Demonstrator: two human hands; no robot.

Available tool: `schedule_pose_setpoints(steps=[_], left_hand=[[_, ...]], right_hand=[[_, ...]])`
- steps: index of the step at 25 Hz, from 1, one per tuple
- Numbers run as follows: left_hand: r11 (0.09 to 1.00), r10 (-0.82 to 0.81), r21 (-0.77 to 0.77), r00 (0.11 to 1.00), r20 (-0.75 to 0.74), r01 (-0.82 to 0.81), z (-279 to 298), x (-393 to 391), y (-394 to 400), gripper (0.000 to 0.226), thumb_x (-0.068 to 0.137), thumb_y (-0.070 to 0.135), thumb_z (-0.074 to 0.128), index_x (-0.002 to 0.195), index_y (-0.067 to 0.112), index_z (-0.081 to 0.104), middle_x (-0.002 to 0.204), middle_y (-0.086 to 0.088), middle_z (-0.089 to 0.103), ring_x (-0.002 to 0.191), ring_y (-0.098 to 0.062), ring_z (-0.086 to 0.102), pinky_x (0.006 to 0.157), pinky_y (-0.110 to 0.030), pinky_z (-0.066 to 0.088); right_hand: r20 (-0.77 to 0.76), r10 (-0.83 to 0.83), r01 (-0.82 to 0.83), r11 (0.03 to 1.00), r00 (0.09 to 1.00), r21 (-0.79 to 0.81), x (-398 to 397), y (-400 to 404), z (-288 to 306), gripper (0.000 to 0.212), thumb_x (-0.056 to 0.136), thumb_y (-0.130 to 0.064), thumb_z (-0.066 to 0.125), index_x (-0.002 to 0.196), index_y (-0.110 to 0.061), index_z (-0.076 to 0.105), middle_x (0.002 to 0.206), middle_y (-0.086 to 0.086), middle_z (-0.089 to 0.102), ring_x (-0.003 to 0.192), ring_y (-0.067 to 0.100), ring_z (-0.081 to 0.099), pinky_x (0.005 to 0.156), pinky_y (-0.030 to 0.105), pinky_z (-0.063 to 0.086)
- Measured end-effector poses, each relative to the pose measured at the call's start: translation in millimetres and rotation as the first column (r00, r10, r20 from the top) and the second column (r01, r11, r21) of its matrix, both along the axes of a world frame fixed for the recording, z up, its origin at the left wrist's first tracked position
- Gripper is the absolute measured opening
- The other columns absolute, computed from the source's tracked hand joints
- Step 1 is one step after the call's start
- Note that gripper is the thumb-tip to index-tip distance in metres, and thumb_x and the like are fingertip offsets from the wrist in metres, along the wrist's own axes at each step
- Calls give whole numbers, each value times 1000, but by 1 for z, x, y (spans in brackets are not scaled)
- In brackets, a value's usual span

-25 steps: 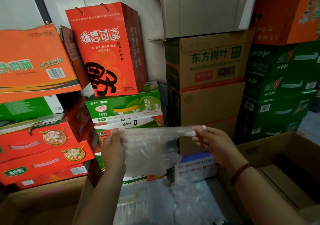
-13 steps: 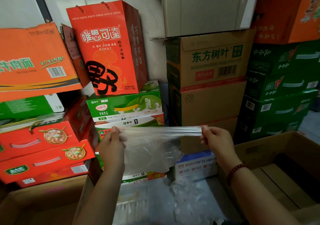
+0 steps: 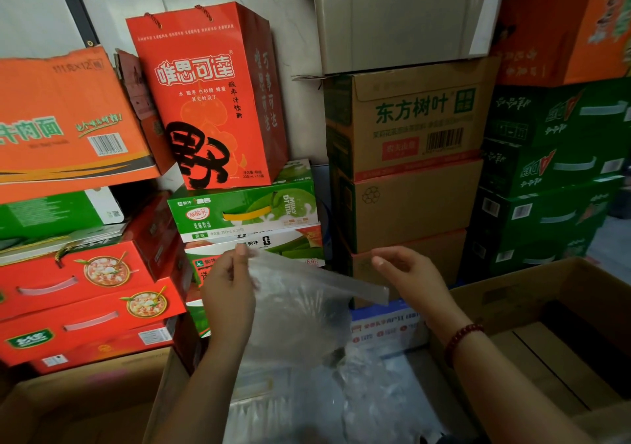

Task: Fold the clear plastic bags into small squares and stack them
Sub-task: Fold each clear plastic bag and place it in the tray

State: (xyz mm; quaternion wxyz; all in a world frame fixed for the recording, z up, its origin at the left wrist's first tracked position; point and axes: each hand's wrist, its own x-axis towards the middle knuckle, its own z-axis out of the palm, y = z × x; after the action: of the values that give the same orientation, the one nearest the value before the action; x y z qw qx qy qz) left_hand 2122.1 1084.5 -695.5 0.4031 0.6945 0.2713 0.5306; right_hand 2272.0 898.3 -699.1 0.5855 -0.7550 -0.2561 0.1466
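Hanging from left hand (image 3: 228,290) pinch grip, clear bag (image 3: 300,310); right hand (image 3: 409,276) released, fingers apart.

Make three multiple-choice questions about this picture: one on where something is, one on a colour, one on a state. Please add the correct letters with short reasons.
1. What does the tall red gift bag stand on?
A. a green milk-drink carton
B. the floor
C. a brown box

2. What colour is the bracelet on the right wrist?
A. blue
B. dark red
C. yellow

3. Which hand holds the clear plastic bag?
A. both
B. only the right hand
C. only the left hand

Answers: 1 A, its base rests on the green milk-drink carton. 2 B, the beads are dark red. 3 C, the left hand pinches a top corner; the right hand is open and off it.
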Motion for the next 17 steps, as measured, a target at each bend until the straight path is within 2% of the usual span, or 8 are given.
schedule_pose_setpoints(steps=[4,6,8,11,13,15,17], left_hand=[[978,-187,60,964,-189,201,-5,13,-19,28,97,29,48,82,20,70,53,3,54,49,-4,52,49,-11,35],[954,-265,61,922,-282,293,-8,20,-24,30,95,35,49,79,20,71,54,3,56,54,-5,53,53,-15,37],[937,-317,34,887,-335,348,-8,24,-27,35,93,37,52,68,18,66,52,3,54,55,-12,52,56,-23,39],[921,-375,-44,846,-379,388,-3,25,-31,44,90,38,57,51,18,52,42,5,45,44,-10,45,52,-25,38],[889,-456,-147,805,-379,435,0,22,-29,39,87,35,63,56,12,59,44,3,52,41,-9,50,51,-19,42],[829,-557,-293,755,-346,477,3,15,-21,23,83,28,70,68,10,68,55,0,63,45,-10,57,54,-15,46],[807,-574,-380,753,-321,453,1,9,-13,11,81,21,73,75,12,71,65,1,69,53,-9,62,58,-13,46]], right_hand=[[80,210,-209,978,974,-24,-11,11,-2,32,90,-34,61,121,-33,58,118,-19,58,112,-1,51,89,21,44],[84,301,-300,954,950,-26,-16,16,-4,31,89,-36,61,119,-37,57,116,-19,60,113,-1,53,93,24,45],[46,333,-334,943,942,11,-19,19,-6,25,88,-31,63,113,-30,62,106,-9,67,102,4,61,88,24,50],[-14,273,-272,960,962,71,-19,21,-8,7,88,-20,66,88,-14,69,84,6,68,78,15,64,74,27,52],[-40,193,-187,976,980,111,-16,19,-8,10,88,-18,65,80,-12,68,76,7,64,71,17,59,69,30,50],[-57,94,-85,986,994,144,-11,16,-6,11,90,-16,63,81,-10,67,72,4,61,66,15,57,62,26,49],[-77,1,10,990,997,141,-7,12,-6,12,91,-17,60,85,-9,66,71,2,61,65,13,56,59,23,48]])
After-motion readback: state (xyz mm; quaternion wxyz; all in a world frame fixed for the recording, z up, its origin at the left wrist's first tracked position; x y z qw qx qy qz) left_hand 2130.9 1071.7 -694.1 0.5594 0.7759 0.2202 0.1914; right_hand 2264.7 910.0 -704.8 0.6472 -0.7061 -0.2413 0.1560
